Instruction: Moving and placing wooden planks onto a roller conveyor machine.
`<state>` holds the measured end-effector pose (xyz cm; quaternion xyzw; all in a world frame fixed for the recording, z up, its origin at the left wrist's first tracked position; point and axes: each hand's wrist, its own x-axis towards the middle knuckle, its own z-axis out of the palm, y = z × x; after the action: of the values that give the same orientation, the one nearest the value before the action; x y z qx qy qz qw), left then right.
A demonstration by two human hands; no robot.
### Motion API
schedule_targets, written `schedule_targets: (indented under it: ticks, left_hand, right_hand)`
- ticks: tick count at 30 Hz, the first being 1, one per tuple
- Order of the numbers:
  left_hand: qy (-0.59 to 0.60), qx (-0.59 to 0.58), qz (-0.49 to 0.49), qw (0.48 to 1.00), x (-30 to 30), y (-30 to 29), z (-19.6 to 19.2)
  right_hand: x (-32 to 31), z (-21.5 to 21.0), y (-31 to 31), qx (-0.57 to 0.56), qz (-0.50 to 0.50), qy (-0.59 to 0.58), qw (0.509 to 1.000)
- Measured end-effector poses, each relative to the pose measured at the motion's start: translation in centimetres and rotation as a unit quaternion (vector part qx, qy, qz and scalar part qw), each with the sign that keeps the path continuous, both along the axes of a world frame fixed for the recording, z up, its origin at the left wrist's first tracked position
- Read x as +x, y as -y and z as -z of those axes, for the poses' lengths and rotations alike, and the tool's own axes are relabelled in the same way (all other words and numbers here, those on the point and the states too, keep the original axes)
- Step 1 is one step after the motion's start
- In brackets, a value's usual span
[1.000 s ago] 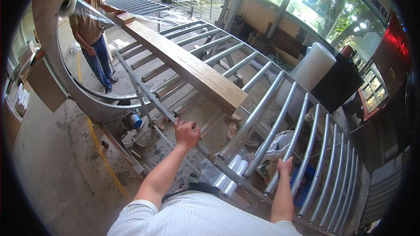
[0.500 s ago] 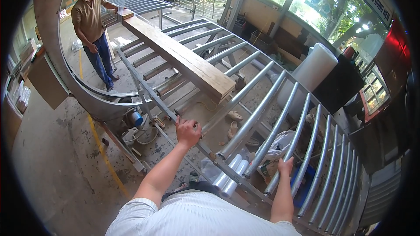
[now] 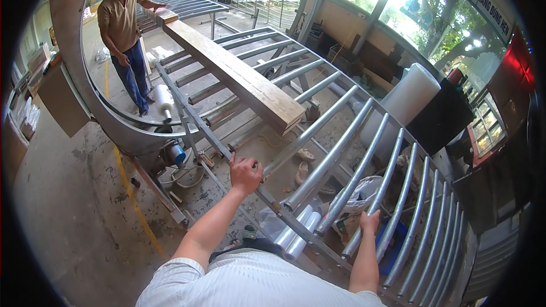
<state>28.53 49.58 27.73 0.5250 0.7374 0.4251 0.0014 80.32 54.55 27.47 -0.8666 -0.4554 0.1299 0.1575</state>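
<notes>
My left hand (image 3: 246, 175) is closed over the near metal side rail (image 3: 207, 133) of a roller conveyor. Further right, the fingers of my right hand (image 3: 369, 223) wrap round one of the steel rollers (image 3: 375, 193). A long stack of wooden boards (image 3: 239, 79) lies along the rollers, beyond both hands and touching neither. Its far end passes by a large metal ring (image 3: 128, 131), where a brown block (image 3: 168, 16) sits on top. Beside that end stands a co-worker (image 3: 122, 34), one hand at the block. A spool of clear film (image 3: 165, 101) hangs at the ring.
Below the rollers are two film rolls (image 3: 298, 233), a white sack (image 3: 361, 193) and a pair of sandals (image 3: 303, 165). A tall roll of white wrap (image 3: 412, 91) stands beyond the conveyor. To the left, a blue-capped motor (image 3: 175, 153) sits at the ring's base.
The film spool has come into sight at the ring near the co-worker's legs. Both my hands keep their holds, and the boards show no clear movement. My view has shifted slightly.
</notes>
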Motion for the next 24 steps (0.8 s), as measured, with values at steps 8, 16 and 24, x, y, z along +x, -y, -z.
schedule_targets:
  ticks: [8, 16, 24]
  left_hand:
    - [-0.005, 0.007, 0.003, 1.0, -0.29, 0.19, -0.07]
    - [-0.018, -0.001, 0.004, 1.0, -0.27, 0.03, 0.02]
    - [-0.011, -0.001, 0.003, 1.0, -0.29, -0.1, 0.15]
  right_hand:
    - [-0.73, -0.48, 0.15, 0.014, 0.005, -0.014, 1.0]
    - [-0.51, -0.31, 0.04, -0.008, 0.002, 0.003, 1.0]
    - [-0.51, -0.35, 0.01, -0.005, -0.001, 0.013, 1.0]
